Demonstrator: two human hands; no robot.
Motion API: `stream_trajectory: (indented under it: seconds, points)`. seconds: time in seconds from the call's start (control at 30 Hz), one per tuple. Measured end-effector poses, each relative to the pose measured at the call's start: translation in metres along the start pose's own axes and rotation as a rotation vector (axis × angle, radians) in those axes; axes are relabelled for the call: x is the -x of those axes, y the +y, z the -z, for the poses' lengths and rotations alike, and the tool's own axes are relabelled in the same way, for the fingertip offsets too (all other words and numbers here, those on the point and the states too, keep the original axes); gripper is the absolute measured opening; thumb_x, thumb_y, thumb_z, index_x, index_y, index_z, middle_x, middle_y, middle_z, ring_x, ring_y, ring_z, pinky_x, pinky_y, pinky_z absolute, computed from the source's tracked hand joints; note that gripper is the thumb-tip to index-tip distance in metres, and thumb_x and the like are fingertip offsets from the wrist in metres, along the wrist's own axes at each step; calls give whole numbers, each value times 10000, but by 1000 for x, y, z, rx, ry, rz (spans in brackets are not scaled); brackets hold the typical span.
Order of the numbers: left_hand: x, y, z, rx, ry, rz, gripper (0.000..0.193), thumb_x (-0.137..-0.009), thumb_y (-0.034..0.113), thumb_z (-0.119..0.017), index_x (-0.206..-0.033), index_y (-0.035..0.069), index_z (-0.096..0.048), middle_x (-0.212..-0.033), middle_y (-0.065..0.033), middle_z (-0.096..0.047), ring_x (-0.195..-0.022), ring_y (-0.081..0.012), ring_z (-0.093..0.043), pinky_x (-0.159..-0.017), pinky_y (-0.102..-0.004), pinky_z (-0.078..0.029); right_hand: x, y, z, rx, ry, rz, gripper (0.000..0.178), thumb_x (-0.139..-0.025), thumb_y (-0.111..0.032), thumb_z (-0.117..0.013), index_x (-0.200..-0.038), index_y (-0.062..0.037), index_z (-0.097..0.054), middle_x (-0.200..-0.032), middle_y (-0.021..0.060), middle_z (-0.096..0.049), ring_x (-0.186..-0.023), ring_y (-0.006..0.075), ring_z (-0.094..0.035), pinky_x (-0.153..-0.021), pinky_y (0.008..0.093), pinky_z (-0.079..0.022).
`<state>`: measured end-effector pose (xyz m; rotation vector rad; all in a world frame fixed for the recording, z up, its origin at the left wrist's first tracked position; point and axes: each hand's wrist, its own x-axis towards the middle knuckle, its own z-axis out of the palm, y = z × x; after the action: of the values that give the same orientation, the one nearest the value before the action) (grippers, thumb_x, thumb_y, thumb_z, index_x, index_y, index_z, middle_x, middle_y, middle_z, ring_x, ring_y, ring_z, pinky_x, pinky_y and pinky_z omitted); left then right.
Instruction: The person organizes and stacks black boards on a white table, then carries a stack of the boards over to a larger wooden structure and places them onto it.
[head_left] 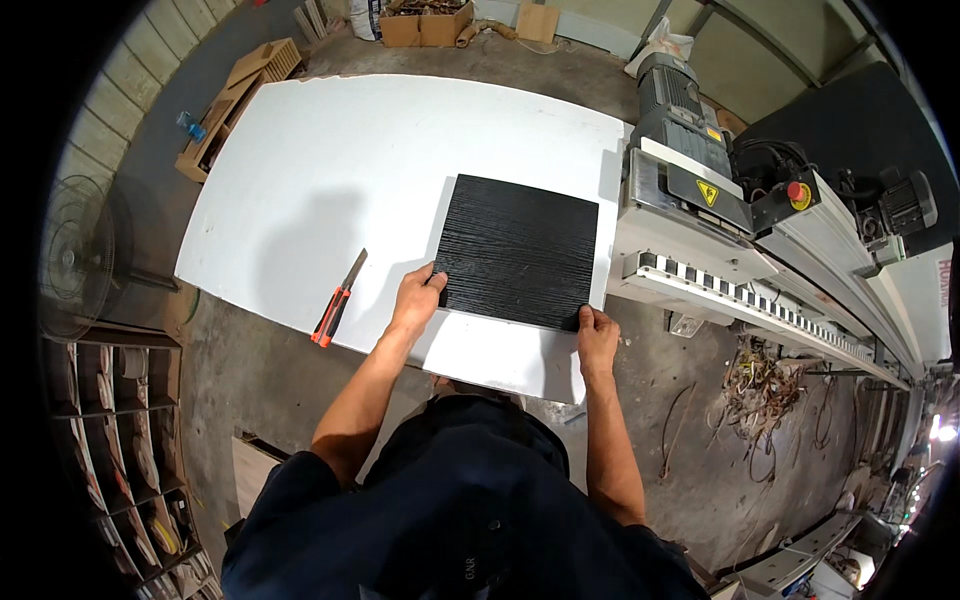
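A black wood-grain panel (518,250), roughly square, is in front of me over a white tabletop (340,130). My left hand (418,298) grips its left edge near the lower corner, thumb on the top face. At the lower right corner, my right hand (597,340) pinches the panel with the thumb on top; its other fingers are partly hidden. Whether the panel rests flat or is lifted a little, I cannot tell. To the left of my left hand lies a red and black utility knife (334,312) with its blade out, pointing away from me.
A large machine with a grey motor (672,95) and a long toothed rail (740,305) stands along the right. Shelving with rolls (120,440) is at lower left, beneath a fan (75,255). Scrap strips (760,390) lie on the floor at right. Cardboard boxes (425,25) stand beyond the table.
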<state>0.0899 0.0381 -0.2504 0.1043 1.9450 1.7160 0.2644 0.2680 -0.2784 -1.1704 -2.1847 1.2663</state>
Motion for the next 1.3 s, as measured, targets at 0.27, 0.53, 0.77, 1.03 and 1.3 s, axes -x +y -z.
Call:
stream_trajectory:
  seconds: [0.27, 0.53, 0.77, 1.03, 1.3]
  points:
    - [-1, 9, 1, -93, 65, 0, 276, -906, 57, -522, -1118, -107, -584, -1064, -166, -646, -940, -212, -604, -856, -286, -453, -11, 3, 9, 76, -91, -17, 316, -900, -217, -566, -881, 93, -624, -635, 181, -586, -557, 205, -505, -602, 358, -442]
    - [-51, 26, 7, 111, -63, 80, 299, -848, 24, -601, -1104, -124, -562, -1001, -208, -639, -867, -236, -626, -760, -302, -505, -53, -18, -8, -138, -96, -23, 461, -869, -361, -622, -986, 85, -630, -827, 184, -664, -767, 238, -614, -720, 346, -473]
    - [-32, 24, 1, -69, -108, 136, 307, -820, 18, -634, -1097, -104, -582, -979, -175, -654, -857, -218, -623, -779, -304, -495, -27, 8, 4, 78, -111, -94, 482, -821, -388, -640, -998, 60, -635, -908, 252, -656, -884, 380, -637, -790, 400, -482]
    - [23, -36, -21, -334, -351, 58, 665, -770, 154, -717, -1327, -56, -420, -1174, -220, -593, -1059, -270, -595, -917, -302, -452, 97, 34, 68, -187, -23, -392, 417, -852, -362, -662, -812, 43, -568, -661, -24, -458, -597, 89, -387, -526, 293, -336]
    - [32, -8, -47, -488, -542, 39, 656, -703, 98, -716, -1268, -95, -446, -1137, -215, -594, -1024, -264, -593, -884, -307, -458, 145, 69, 93, -784, -38, -661, 461, -879, -205, -648, -1208, 78, -490, -1131, 121, -575, -1038, 188, -523, -940, 290, -388]
